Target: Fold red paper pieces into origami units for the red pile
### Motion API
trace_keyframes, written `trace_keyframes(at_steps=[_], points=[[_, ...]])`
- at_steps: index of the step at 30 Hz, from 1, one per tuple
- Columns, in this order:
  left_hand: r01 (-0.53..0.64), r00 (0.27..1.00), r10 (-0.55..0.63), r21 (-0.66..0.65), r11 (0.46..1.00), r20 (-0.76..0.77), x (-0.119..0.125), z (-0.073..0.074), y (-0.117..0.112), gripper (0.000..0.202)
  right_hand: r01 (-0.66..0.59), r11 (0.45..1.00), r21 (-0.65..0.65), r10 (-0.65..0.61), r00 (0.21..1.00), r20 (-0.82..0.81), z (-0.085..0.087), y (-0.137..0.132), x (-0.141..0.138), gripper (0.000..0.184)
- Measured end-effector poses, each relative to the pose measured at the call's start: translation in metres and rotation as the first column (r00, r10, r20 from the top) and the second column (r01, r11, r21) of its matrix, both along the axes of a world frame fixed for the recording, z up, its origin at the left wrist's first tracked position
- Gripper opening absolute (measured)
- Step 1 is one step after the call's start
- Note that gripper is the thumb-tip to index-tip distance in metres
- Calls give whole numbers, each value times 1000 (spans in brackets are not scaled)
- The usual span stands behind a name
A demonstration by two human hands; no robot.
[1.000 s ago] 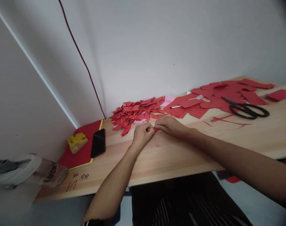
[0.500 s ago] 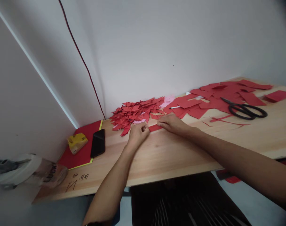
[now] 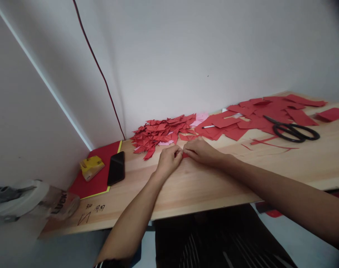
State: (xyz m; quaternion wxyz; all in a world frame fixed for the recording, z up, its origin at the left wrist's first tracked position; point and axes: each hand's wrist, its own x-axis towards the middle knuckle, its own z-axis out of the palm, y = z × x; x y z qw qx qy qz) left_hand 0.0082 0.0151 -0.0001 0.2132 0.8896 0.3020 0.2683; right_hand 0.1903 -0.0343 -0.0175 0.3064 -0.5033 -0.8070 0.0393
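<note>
My left hand (image 3: 168,160) and my right hand (image 3: 200,150) meet on the wooden table (image 3: 214,178), fingertips pinched together on a small red paper piece (image 3: 184,154) that lies mostly hidden between them. Just behind my hands sits a heap of folded red paper pieces (image 3: 161,134). Flat red paper squares (image 3: 258,115) spread along the wall to the right.
Black scissors (image 3: 293,131) lie at the right with thin red paper strips (image 3: 270,143) beside them. A white pen (image 3: 207,127) rests among the squares. On the left a black phone (image 3: 116,168) and a yellow packet (image 3: 90,166) sit on a red mat (image 3: 99,171). A tape dispenser (image 3: 32,203) stands far left.
Half a second ago the hands were apart with a red strip showing between them. Now they have closed together again over the paper.
</note>
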Motion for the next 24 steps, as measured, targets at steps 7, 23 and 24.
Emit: trace_keyframes(at_steps=[7,23,24], points=[[-47,999,47,0,999,10,-5,8,5,14,57,998,-4,-57,998,-34,10,0,6,29],[78,993,-50,-266,961,108,-7,6,9,16,178,974,-141,-221,889,-401,13,3,22,29],[85,987,-34,-333,939,157,-6,6,8,15,175,968,-178,-240,847,-474,13,4,22,30]])
